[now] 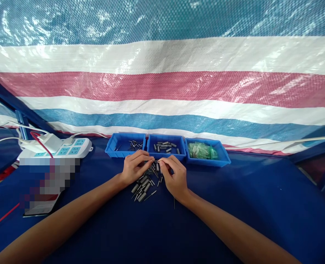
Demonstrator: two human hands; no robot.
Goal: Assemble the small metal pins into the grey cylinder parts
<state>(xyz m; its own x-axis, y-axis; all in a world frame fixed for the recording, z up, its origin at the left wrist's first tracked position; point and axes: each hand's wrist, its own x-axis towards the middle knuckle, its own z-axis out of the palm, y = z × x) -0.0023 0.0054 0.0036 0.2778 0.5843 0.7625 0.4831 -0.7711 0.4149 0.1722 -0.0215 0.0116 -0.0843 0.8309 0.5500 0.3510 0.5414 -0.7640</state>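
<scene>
My left hand [135, 168] and my right hand [175, 178] meet almost fingertip to fingertip over the blue table [220, 220]. Each is closed in a pinch, and a small thin metal piece [156, 161] shows between them. Under and in front of the fingers lies a loose pile of grey metal cylinders and thin pins [144, 185]. Just beyond stand three blue bins: the left bin [118, 154] holds thin pins, the middle bin [150, 146] short grey cylinders, the right bin [223, 157] green-tinted plastic packets.
At the left are a white power strip [81, 146] with plugs and cables, a red cable [5, 217] and a dark-edged flat object [41, 209], partly blurred out. A striped plastic sheet [162, 86] hangs behind the bins. A thin pin [174, 203] lies below my right hand.
</scene>
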